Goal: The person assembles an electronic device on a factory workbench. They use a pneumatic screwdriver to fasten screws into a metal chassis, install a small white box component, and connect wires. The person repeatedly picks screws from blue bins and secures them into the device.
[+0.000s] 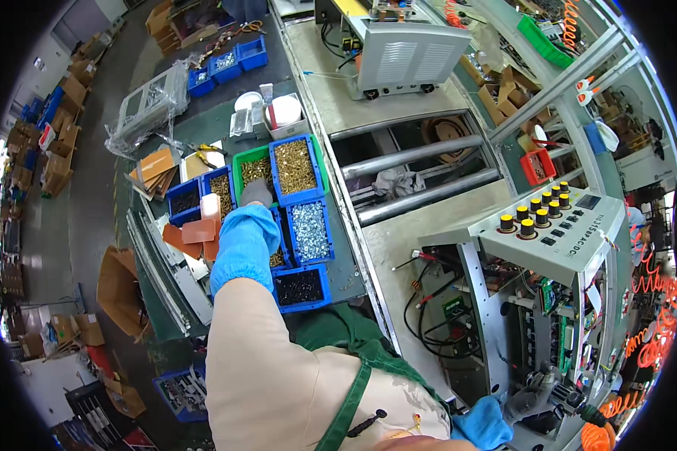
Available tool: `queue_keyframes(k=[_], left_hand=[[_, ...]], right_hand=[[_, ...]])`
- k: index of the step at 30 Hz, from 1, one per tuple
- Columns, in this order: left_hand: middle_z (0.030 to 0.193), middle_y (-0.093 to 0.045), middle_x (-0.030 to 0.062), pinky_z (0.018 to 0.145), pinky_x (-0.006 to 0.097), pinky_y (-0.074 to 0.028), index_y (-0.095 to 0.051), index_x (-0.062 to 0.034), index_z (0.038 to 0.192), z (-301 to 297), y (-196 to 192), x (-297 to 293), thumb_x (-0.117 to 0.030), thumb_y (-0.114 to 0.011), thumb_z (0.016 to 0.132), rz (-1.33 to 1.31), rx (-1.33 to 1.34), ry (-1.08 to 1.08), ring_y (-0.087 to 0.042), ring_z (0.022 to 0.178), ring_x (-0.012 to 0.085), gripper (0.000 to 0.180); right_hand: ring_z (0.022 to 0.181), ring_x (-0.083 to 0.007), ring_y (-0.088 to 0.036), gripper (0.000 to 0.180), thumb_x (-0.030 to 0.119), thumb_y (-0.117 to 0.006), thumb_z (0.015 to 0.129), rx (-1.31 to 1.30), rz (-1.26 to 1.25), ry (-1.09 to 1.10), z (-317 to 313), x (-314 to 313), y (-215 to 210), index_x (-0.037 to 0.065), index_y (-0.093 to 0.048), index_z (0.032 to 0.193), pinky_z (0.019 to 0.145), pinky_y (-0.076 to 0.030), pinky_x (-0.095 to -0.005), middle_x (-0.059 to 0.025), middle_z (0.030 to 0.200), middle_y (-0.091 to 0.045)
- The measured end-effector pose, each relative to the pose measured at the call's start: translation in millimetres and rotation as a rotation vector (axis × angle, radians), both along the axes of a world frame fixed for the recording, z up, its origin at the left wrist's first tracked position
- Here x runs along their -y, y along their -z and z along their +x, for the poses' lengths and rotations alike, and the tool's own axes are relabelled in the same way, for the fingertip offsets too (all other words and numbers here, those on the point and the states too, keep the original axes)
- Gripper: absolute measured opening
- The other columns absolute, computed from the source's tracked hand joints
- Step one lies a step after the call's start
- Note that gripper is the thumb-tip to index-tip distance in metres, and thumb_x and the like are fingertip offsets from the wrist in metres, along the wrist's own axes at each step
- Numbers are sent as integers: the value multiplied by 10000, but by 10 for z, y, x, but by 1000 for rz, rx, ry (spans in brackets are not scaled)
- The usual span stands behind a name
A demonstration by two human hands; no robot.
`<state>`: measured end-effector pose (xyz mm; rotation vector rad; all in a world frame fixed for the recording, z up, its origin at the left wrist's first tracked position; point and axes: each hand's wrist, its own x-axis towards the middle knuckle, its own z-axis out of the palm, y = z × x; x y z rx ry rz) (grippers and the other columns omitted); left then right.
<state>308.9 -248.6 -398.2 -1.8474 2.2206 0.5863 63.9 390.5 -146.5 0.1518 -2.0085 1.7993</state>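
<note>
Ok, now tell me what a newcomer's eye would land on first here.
Probably the yellow-capped black knobs on the pale control panel, right of centre. Next, the bright blue sleeve cover left of centre, with the grey-gloved left hand at a green bin of brass-coloured parts. The orange coils down the right edge stand out too.
</note>
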Motion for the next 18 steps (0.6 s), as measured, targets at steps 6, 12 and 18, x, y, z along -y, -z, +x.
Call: queue_keyframes(k=[6,12,18], left_hand=[[1022,-663,169,846,444,-491,-680,-113,988,228,53,-69,-272,-564,860,-127,-144,-60,-619,983,356,234],[975,-656,172,799,464,-484,-653,-116,963,194,139,-26,-266,-544,875,-256,-255,-50,-619,932,364,205],[1028,-649,31,857,301,-480,-675,-189,936,262,493,349,-188,-540,836,-379,533,954,-602,1008,177,168]], right_hand=[[544,-123,-457,481,80,-593,776,2,-70,33,145,-71,-55,-11,-476,1234,556,-414,-274,-61,732,-541],[536,-128,-445,522,103,-614,756,-143,-105,-10,493,-312,-281,-4,-472,1247,571,-409,-303,-39,688,-488],[528,-133,-434,564,127,-634,735,-281,-110,-27,858,-451,-508,3,-468,1260,586,-403,-332,-17,644,-435]])
